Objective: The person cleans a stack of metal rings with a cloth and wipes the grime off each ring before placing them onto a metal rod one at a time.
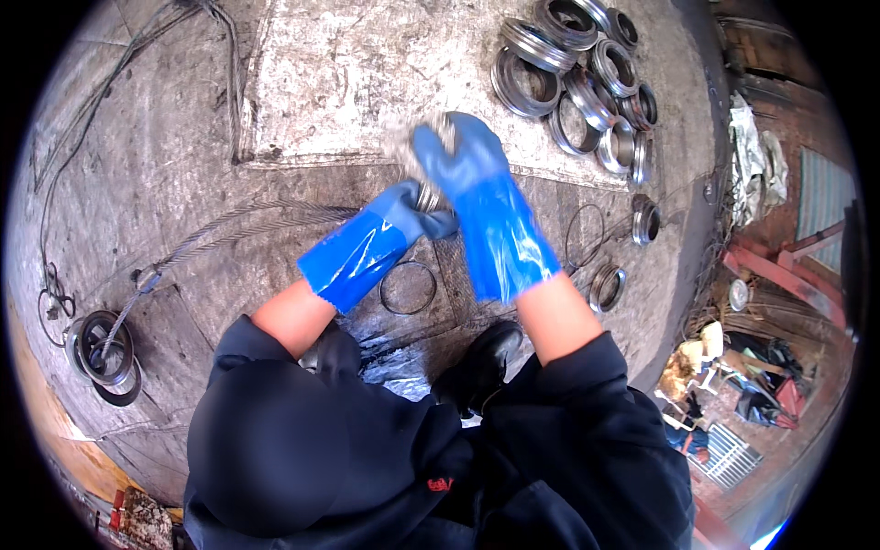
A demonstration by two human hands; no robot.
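Both my hands wear long blue rubber gloves and meet in front of me. My left hand point(410, 209) is closed round a ribbed metal ring point(428, 196), much of it hidden by the gloves. Just above and to the right, my right hand point(463, 156) grips a greyish rag point(400, 142) against the ring's far side; motion smears the rag, so its edges cannot be made out. Below my hands, a thin wire hoop point(407, 288) lies on the dark ground sheet.
A heap of metal rings point(587, 78) lies at the far right on a pale mat point(321, 82). Two single rings, one a grooved ring point(645, 221), lie nearer. Steel cable point(229, 225) runs leftward to more rings point(105, 348). Clutter point(742, 376) stands at right.
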